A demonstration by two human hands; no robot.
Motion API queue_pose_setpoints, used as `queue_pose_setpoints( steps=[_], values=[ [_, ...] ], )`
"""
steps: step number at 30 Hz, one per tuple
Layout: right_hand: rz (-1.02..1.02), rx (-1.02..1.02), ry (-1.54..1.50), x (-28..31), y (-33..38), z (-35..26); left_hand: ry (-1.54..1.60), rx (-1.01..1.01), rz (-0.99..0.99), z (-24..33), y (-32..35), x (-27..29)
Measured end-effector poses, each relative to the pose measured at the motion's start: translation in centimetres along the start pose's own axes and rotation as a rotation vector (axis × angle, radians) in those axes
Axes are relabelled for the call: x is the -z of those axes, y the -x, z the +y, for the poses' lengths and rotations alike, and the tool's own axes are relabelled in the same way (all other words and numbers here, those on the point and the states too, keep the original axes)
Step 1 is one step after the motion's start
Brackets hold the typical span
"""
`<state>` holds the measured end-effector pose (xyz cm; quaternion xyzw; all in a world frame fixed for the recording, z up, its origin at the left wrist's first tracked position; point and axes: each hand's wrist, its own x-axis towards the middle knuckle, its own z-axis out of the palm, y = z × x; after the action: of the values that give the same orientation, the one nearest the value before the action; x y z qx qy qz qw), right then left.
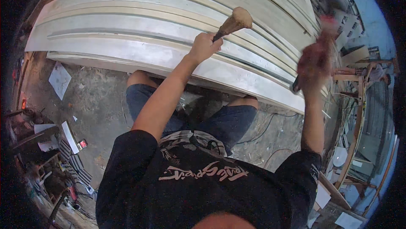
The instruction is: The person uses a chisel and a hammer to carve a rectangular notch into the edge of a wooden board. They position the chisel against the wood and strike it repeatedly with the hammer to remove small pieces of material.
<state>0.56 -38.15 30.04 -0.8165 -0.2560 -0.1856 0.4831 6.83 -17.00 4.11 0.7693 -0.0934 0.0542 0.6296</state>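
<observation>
My left hand [204, 48] is wrapped around the dark handle of a brush [237, 20]. Its broad tan head points up and to the right, over the pale panels [122, 21]. Farther right, my right hand [312, 78] is raised near the panels' right end and smeared by motion. It is closed around a red and black tool [327, 23], too blurred for its kind to be told. A dark end of that tool [294, 86] juts out to the left below the hand.
The panels, with long raised strips, stretch across in front of my knees. Tools and offcuts clutter a low bench [46, 144] at the left. A wooden frame [359, 114] stands at the right. White scraps [60, 80] and a cable [264, 131] lie on the concrete floor [99, 114].
</observation>
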Motion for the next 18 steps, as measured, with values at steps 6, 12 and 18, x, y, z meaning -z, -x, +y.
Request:
queue_pose_setpoints(
  steps=[6,12,18],
  values=[
    [-0.234,-0.215,0.289,-0.7,-0.7,-2.2,-0.257,-0.046,0.012,-2.1,1.5,0.3],
    [0.019,-0.305,0.059,-1.5,-0.8,1.8,-0.149,-0.022,0.012,-1.4,1.0,0.5],
    [-0.416,-0.751,-0.062,-5.1,-1.5,18.0,-0.236,0.010,0.064,-1.3,1.3,0.9]
  ],
)
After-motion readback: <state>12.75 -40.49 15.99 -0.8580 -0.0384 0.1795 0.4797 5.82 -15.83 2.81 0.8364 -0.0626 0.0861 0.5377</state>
